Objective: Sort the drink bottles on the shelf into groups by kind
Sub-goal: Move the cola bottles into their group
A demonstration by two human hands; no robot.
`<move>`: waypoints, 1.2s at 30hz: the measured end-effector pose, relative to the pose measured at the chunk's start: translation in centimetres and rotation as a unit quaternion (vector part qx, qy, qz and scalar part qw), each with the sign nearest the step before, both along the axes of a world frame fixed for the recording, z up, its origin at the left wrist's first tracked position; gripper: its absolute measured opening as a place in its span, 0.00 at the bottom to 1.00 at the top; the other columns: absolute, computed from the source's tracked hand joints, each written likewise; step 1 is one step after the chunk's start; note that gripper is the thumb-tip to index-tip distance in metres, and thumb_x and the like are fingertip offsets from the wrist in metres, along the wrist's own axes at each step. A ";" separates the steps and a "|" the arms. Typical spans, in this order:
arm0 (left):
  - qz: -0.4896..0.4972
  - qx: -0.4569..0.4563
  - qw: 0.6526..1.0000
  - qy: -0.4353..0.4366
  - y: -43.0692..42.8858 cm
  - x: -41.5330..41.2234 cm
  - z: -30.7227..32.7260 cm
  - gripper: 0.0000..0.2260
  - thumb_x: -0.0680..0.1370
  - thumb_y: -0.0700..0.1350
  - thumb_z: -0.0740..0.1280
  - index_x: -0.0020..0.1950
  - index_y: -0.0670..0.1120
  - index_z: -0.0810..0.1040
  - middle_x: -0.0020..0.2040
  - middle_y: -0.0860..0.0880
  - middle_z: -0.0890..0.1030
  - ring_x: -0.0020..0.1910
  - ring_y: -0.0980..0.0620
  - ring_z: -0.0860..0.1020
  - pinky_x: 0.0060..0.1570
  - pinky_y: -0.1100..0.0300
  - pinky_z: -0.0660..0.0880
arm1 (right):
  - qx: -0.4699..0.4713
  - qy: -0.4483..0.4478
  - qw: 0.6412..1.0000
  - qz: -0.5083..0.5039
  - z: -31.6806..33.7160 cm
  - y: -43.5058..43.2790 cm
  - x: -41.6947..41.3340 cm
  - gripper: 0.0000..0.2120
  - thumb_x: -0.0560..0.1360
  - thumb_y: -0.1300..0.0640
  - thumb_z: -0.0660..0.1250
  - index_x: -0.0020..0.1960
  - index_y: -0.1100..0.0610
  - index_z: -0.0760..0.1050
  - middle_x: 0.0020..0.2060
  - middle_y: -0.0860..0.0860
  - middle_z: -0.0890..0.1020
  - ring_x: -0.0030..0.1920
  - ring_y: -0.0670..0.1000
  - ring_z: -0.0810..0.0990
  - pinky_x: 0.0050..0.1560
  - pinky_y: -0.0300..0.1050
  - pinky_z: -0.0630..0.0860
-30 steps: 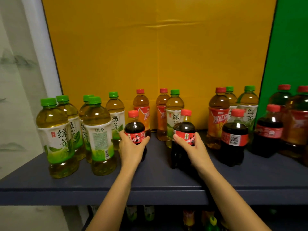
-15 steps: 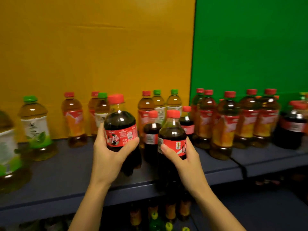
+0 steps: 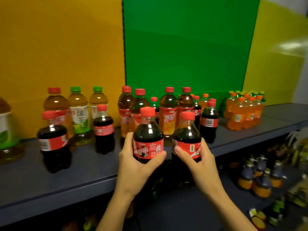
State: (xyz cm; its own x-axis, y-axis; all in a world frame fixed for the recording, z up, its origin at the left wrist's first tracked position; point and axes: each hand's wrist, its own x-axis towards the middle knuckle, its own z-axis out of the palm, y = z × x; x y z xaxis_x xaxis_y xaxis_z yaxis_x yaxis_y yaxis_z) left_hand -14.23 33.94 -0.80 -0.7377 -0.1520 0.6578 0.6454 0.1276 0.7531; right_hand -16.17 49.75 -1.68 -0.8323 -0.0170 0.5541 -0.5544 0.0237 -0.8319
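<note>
My left hand (image 3: 133, 165) grips a cola bottle (image 3: 147, 130) with a red cap and red label, lifted off the dark shelf (image 3: 50, 184). My right hand (image 3: 198, 162) grips a second cola bottle (image 3: 187, 135) beside it, also in the air in front of the shelf edge. More cola bottles stand on the shelf: one at the left (image 3: 53, 140), one behind it (image 3: 103, 129), one at the right (image 3: 209, 122). Red-capped iced tea bottles (image 3: 168, 114) stand behind my hands. Green-capped green tea bottles (image 3: 80, 114) stand at the left.
A cluster of orange soda bottles (image 3: 241, 112) stands at the shelf's right end. Yellow and green panels (image 3: 183, 47) back the shelf. A lower shelf holds dark bottles with orange labels (image 3: 260, 179) and other blurred goods.
Both hands lifted their cola bottles off the shelf and carried them to the right. The view swung right with them, past the green tea group toward the iced teas and orange sodas.
</note>
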 end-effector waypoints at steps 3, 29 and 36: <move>-0.008 -0.008 1.000 -0.016 3.6 -2.4 -0.5 0.24 0.58 0.55 0.74 0.52 0.57 0.73 0.48 0.61 0.80 0.46 0.61 0.80 0.40 0.71 0.75 | -0.004 0.000 0.999 -0.040 -0.1 3.4 -1.7 0.19 0.63 0.45 0.72 0.52 0.43 0.73 0.45 0.40 0.82 0.46 0.42 0.82 0.44 0.37 0.78; 0.174 -0.059 0.982 -0.046 18.1 -18.5 -3.6 0.30 0.61 0.62 0.73 0.58 0.67 0.62 0.58 0.61 0.73 0.59 0.59 0.73 0.57 0.62 0.73 | -0.053 -0.012 0.998 -0.042 -1.6 16.9 -22.7 0.27 0.63 0.46 0.70 0.60 0.47 0.70 0.52 0.44 0.80 0.52 0.40 0.80 0.57 0.44 0.75; 0.327 -0.124 0.937 -0.027 20.4 -19.4 -3.9 0.37 0.63 0.75 0.59 0.65 0.61 0.54 0.63 0.58 0.66 0.63 0.60 0.67 0.56 0.70 0.66 | 0.007 0.000 1.000 0.012 -2.1 17.1 -24.4 0.26 0.66 0.37 0.67 0.58 0.29 0.56 0.64 0.45 0.70 0.64 0.42 0.70 0.65 0.45 0.68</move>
